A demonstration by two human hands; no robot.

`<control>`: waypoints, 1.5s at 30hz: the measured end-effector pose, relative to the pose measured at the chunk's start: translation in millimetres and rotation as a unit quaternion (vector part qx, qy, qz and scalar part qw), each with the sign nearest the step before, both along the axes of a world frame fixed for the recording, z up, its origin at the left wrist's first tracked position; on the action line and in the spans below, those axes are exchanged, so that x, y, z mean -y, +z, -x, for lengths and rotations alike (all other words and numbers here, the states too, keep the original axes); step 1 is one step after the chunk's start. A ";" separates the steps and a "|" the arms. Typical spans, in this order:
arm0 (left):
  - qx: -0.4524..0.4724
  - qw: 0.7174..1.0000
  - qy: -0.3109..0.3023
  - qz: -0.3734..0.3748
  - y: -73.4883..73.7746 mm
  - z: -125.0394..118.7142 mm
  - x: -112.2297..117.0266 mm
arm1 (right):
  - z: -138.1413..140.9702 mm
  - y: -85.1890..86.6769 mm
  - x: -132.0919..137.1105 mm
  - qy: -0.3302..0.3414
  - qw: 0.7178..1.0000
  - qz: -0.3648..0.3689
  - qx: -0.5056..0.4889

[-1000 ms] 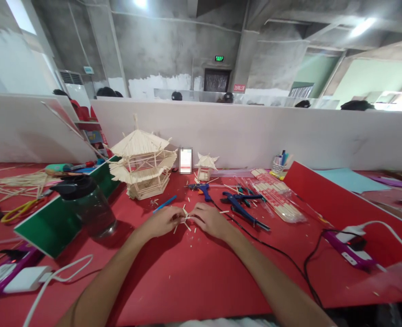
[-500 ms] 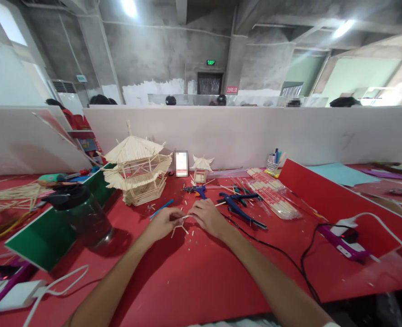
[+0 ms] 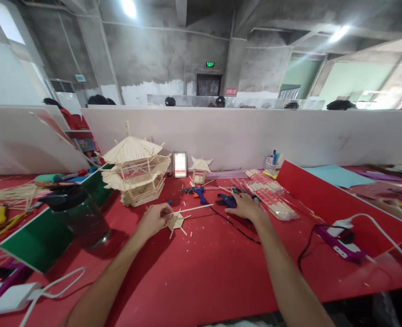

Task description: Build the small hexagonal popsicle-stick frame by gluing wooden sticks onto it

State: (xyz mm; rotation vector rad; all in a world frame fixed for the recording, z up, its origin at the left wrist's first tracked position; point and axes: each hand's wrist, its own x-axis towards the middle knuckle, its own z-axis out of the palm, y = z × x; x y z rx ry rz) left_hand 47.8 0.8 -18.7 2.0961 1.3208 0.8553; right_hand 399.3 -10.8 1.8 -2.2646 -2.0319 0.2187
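My left hand (image 3: 154, 219) pinches the edge of a small flat web of thin wooden sticks (image 3: 176, 221) that lies on the red table (image 3: 201, 272). One long stick (image 3: 198, 209) runs from that web toward the right. My right hand (image 3: 247, 207) is farther right, with its fingers curled over the handles of blue cutters (image 3: 226, 200), whose head sticks out to the left of the hand. Short stick offcuts lie scattered around the web.
A big stick pagoda model (image 3: 137, 171) and a small one (image 3: 200, 169) stand at the back. A blue glue gun (image 3: 196, 191), a pack of sticks (image 3: 273, 196), a dark bottle (image 3: 79, 214), a green board (image 3: 41, 229), a purple power strip (image 3: 340, 241) and cables lie about.
My right hand left the stick web and moved right onto the blue cutters. The left hand stays on the web, which now lies uncovered on the table.
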 end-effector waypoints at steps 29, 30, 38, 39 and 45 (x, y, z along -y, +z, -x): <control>0.258 0.963 0.077 0.022 20.5 -6.6 6.9 | 66.1 12.4 24.3 0.228 0.889 -0.078 -0.389; 0.259 0.963 0.075 0.021 19.9 -8.3 7.4 | 72.3 11.1 27.4 0.233 0.887 -0.070 -0.392; 0.217 0.974 0.059 0.004 19.6 -10.2 5.6 | 99.0 5.6 38.2 0.279 0.881 -0.043 -0.378; 0.209 0.976 0.057 0.000 21.0 -9.5 5.9 | 98.9 5.3 38.2 0.279 0.882 -0.043 -0.378; 0.182 0.982 0.053 -0.022 22.8 -10.9 7.8 | 98.5 1.8 37.4 0.287 0.872 -0.025 -0.395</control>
